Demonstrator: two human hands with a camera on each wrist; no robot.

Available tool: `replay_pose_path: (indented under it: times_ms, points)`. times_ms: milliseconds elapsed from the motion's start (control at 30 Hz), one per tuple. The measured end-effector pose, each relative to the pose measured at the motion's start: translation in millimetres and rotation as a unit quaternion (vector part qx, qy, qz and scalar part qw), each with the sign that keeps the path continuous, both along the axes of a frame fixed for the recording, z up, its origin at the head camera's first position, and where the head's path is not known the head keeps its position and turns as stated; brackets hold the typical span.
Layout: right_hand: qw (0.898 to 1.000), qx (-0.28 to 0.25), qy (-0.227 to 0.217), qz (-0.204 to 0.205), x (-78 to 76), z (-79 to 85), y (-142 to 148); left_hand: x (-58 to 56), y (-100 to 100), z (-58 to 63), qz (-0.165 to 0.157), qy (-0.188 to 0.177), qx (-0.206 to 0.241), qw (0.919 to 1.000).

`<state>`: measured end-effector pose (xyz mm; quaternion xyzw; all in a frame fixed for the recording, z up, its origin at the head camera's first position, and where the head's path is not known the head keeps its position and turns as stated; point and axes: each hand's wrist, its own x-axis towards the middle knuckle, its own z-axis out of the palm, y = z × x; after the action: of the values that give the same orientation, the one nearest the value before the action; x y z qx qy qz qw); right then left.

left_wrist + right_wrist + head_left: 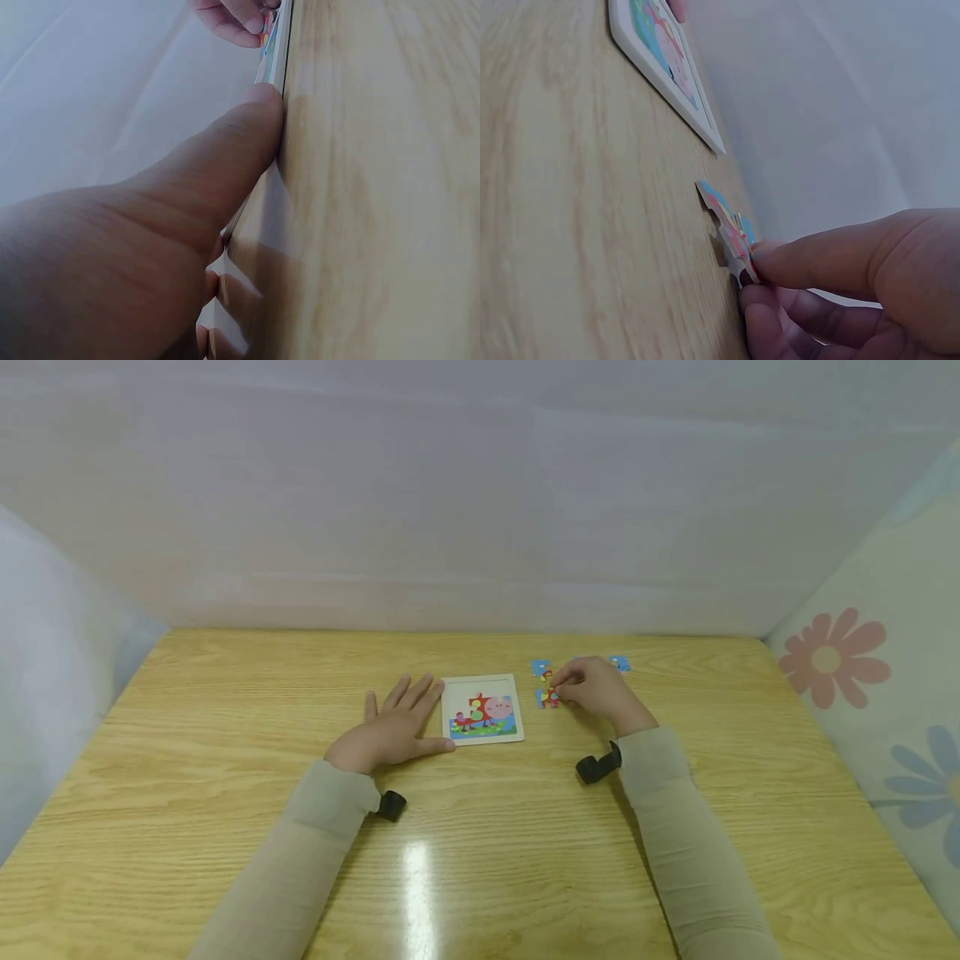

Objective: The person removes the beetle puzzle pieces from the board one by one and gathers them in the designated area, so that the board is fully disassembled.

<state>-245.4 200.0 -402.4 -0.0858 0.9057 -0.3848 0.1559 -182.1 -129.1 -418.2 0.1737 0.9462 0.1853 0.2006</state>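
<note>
A square puzzle board (pixel 519 737) with a pale rim lies on the wooden table, its lower part filled with joined pieces (pixel 483 714) showing a pink and red cartoon figure. My left hand (pixel 393 727) rests spread beside the board's left side, with thumb and fingertips at its edge. To the right of the board, my right hand (pixel 597 689) pinches a red, yellow and blue puzzle piece (pixel 545 697) between thumb and fingers. In the right wrist view this puzzle piece (pixel 727 225) tilts, with one side raised from the table. Part of it is hidden by the fingers.
Just behind the right hand lie a blue loose piece (pixel 540 667) and another blue piece (pixel 620 662) farther right; the hand partly covers the spot between them. A pale cloth wall (pixel 465 527) stands along the table's back edge.
</note>
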Motion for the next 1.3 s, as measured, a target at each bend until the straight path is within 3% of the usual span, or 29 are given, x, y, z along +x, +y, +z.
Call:
replay_pose_path:
  times_ms: [300,533,933,1300]
  points:
    - [1.000,0.007,0.009,0.001,3.5,2.4,-4.7,0.6,0.1,1.8,-0.001,0.000,-0.001,1.0000]
    - [0.999,0.018,0.049,0.001,4.3,2.1,-9.3,1.1,0.0,4.0,0.001,-0.005,0.003,1.0000]
    - [0.997,-0.034,0.058,0.022,11.2,2.2,-28.8,0.2,0.3,3.5,0.000,-0.003,0.004,1.0000]
    - [0.995,-0.037,0.083,0.034,19.2,-3.3,-50.1,0.0,0.4,3.6,0.001,-0.002,0.002,1.0000]
